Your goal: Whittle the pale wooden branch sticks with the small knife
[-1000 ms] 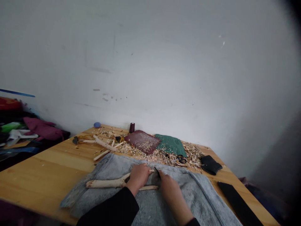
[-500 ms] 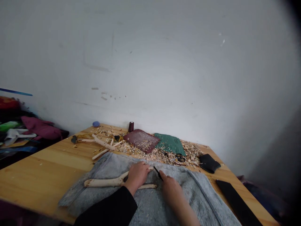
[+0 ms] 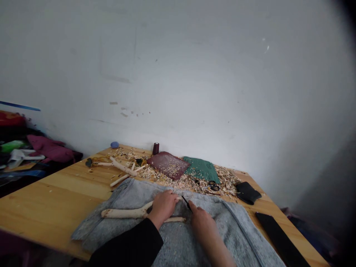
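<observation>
Gripping one forked stick in left hand, tip pointing right; pinching one black knife in right hand.

Wood shavings litter the table around a maroon pad, green pad and scissors; a thread spool stands behind.

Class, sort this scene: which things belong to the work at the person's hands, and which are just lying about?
In use: left hand on forked pale stick; right hand with small dark blade; grey cloth beneath.

Lying about: maroon mat, green pad, scissors, thread spool, black pouch.
</observation>
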Motion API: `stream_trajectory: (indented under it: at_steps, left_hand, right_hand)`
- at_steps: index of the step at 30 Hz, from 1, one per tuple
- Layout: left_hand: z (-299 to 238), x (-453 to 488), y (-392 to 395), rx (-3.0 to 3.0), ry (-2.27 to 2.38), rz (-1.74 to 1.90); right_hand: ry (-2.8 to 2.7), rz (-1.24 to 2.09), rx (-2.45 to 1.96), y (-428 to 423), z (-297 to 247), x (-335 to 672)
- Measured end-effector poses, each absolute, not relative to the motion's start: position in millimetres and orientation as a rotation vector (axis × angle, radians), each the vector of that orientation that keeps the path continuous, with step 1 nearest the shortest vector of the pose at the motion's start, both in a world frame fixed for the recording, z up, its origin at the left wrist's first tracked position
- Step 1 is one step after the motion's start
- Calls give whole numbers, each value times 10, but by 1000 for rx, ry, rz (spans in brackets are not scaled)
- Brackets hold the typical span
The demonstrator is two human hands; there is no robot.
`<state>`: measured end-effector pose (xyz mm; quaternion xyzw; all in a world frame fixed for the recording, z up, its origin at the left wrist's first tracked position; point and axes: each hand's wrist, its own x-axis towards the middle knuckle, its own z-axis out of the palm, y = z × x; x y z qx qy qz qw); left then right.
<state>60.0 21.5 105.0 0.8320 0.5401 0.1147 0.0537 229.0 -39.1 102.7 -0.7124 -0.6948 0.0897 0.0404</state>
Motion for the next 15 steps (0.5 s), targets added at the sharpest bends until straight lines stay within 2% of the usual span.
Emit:
stream_trajectory:
  at_steps: [15]
  left_hand:
    - [971, 607, 316, 2494, 1635, 263]
  right_hand:
    - [-2128, 191, -2273, -340, 1219, 1947]
